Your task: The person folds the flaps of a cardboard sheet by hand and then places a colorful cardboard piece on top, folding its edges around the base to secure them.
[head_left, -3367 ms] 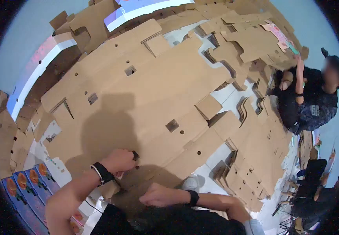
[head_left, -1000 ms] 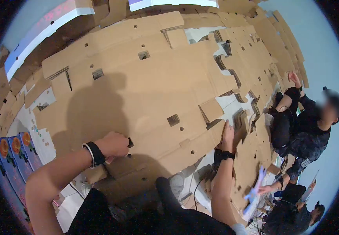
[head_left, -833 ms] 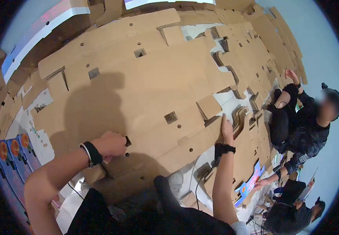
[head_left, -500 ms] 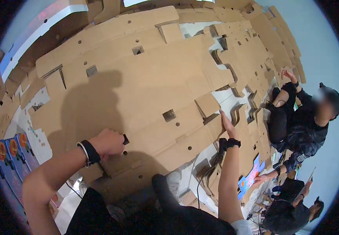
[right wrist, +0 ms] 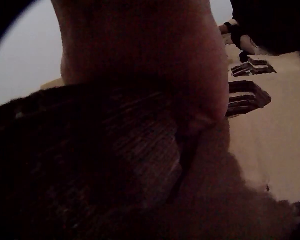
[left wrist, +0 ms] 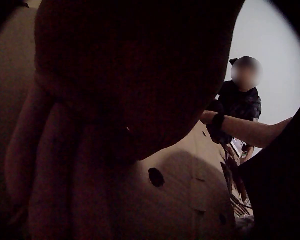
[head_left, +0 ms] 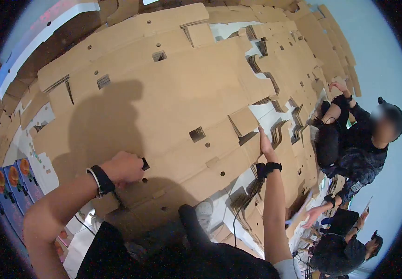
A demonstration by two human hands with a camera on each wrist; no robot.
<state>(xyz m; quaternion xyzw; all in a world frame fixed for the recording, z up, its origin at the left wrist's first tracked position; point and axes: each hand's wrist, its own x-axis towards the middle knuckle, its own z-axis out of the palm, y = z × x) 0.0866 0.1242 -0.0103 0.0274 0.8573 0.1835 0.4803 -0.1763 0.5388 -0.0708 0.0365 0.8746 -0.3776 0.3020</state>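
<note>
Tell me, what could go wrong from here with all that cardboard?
The left hand is curled at a dark cut-out; pulling hard there might tear the cardboard sheet. Layered edges show along its right side, so several layers might slide or drag together. Another person sits to the right, and a swinging sheet could bump them.

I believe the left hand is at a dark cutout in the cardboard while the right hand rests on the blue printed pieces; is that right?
Not quite: the head view shows the right hand at an edge of the cardboard, not on the blue printed pieces. The left hand is at the dark cutout.
</note>
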